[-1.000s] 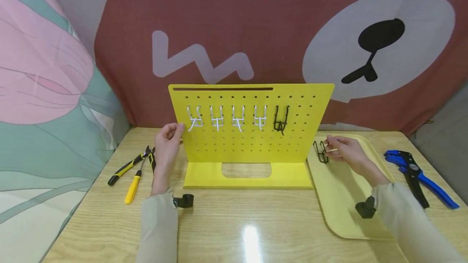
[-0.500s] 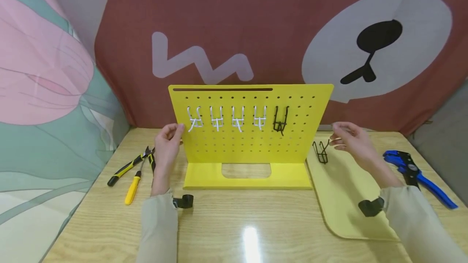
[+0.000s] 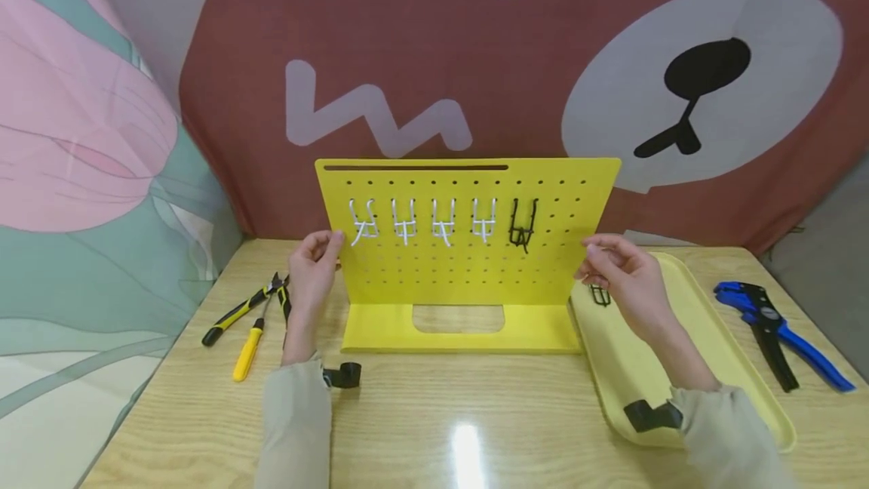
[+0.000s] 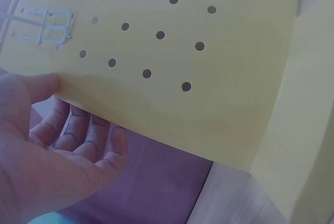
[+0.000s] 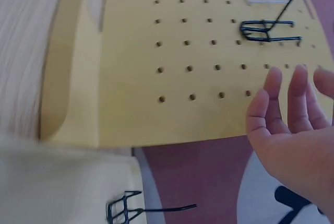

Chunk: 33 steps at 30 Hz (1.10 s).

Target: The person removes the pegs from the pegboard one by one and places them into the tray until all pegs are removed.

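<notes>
A yellow pegboard (image 3: 468, 278) stands upright on its base. Several white wire hooks (image 3: 404, 226) and one black wire hook (image 3: 521, 232) hang on it in a row. My left hand (image 3: 312, 270) grips the board's left edge, thumb on the front face and fingers behind, as the left wrist view shows. By the right edge is my right hand (image 3: 631, 285), holding nothing, its fingers loosely bent and overlapping the board in the right wrist view. Below it, another black wire hook (image 5: 125, 209) lies on the yellow tray (image 3: 720, 345), partly hidden by the hand in the head view.
Left of the board lie yellow-and-black pliers (image 3: 234, 315) and a yellow-handled screwdriver (image 3: 247, 353). A blue and black wire stripper (image 3: 774, 323) lies right of the tray. A printed cloth (image 3: 380, 36) hangs behind the wooden table (image 3: 407, 421).
My right hand was at the black hook on the tray, pulled away to the right, then came left to the board's right edge. My left hand has kept its grip.
</notes>
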Each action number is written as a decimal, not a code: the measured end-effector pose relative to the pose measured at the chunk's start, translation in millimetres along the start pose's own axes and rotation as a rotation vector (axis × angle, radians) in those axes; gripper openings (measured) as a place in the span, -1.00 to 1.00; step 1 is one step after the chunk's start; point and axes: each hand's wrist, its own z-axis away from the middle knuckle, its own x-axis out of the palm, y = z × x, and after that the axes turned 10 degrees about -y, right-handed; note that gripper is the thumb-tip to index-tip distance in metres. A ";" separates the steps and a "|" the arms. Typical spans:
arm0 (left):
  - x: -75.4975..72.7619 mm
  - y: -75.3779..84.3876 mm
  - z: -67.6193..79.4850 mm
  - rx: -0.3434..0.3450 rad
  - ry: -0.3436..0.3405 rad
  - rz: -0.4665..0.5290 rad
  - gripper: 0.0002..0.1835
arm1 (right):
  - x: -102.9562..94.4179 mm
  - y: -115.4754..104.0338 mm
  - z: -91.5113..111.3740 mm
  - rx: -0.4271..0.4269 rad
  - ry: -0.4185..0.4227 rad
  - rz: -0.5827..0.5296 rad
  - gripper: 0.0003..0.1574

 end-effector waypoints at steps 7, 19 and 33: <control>0.4 -0.8 -0.9 0.014 0.004 0.004 -0.65 | 24.9 1.7 1.2 -0.107 0.046 -0.140 -0.79; 2.2 -1.9 -1.6 0.043 0.020 0.046 -0.74 | 68.4 15.2 -11.4 -0.054 -0.032 -0.117 -0.58; 1.7 -2.8 -0.2 0.040 0.011 0.027 -0.69 | 76.9 17.1 -23.7 -0.127 0.008 0.137 -0.67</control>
